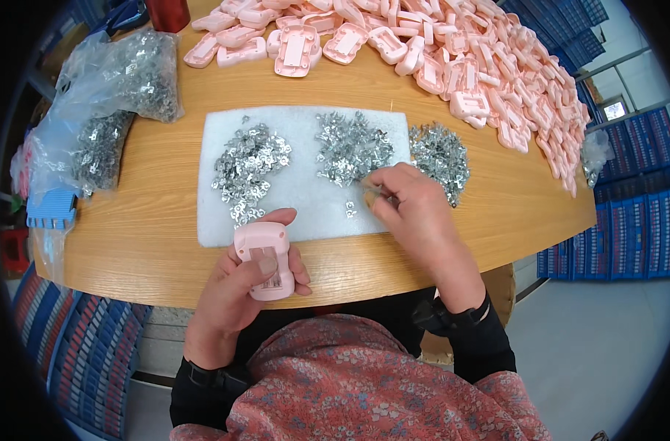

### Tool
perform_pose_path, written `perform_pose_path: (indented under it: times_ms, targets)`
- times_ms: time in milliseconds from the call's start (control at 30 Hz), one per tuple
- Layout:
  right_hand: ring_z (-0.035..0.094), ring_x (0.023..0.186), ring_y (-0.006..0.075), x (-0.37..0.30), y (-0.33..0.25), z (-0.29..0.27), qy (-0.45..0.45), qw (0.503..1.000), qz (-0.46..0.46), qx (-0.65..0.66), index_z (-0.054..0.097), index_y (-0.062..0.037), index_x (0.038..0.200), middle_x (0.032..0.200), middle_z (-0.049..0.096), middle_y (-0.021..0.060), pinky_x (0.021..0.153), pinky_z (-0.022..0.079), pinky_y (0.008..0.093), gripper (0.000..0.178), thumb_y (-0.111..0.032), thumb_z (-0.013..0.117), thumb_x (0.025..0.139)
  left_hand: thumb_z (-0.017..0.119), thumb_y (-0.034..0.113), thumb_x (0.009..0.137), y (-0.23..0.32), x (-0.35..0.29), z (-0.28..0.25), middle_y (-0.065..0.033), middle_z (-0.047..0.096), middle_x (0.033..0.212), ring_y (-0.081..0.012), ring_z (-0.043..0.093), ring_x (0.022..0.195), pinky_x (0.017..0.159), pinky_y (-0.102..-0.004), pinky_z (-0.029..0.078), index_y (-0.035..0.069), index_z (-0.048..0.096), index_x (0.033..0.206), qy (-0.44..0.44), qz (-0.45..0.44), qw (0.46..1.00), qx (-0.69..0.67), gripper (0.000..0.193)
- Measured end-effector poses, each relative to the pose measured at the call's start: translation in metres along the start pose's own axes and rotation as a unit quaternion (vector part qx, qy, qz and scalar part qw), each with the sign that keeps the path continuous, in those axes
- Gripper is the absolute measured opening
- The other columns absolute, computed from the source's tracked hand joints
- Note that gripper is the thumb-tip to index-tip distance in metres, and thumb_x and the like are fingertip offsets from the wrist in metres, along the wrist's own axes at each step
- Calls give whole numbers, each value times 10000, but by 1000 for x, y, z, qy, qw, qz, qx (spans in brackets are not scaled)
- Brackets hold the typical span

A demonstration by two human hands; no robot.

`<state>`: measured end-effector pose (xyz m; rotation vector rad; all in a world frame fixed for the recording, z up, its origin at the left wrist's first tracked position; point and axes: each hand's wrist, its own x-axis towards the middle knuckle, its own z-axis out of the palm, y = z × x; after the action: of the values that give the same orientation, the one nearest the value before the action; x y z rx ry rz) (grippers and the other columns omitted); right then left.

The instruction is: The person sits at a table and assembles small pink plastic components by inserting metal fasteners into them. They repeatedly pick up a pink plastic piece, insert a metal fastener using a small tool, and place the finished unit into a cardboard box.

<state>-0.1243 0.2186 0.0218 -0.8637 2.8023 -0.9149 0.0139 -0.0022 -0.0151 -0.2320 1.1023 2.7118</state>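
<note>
My left hand is closed around a pink plastic casing, held above the table's near edge. The thumb lies across the casing's slotted recess, where metallic strips show. My right hand is pinched at the near side of the middle pile of small metal contact plates. Something thin and greyish shows between its fingertips, too small to name. A few loose metal plates lie just left of that hand. Another pile of metal plates rests beyond the casing, on the same white foam sheet.
A third metal pile sits at the sheet's right edge. Many pink casings are heaped across the far and right side of the wooden table. Clear bags of metal parts and a blue foam block lie at left.
</note>
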Motion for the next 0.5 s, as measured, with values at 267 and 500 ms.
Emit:
perform_pose_path:
  times_ms: [267, 500]
  targets:
    - [633, 719, 299, 18, -5, 9, 18, 993, -47, -105, 657, -75, 947, 863, 627, 104, 648, 512, 379, 144, -106, 694, 812, 626, 220, 906, -2, -2, 1, -144, 620, 954, -262, 650, 853, 723, -415, 571, 19, 425, 1405, 23, -4, 1000, -14, 574]
    - [634, 715, 301, 16, -1, 4, 4, 991, -29, -128, 642, -71, 908, 841, 628, 94, 638, 511, 382, 144, -151, 702, 804, 610, 194, 920, -4, -3, -2, -142, 620, 936, -261, 650, 840, 704, -405, 573, 17, 445, 1387, 14, 8, 1000, -17, 526]
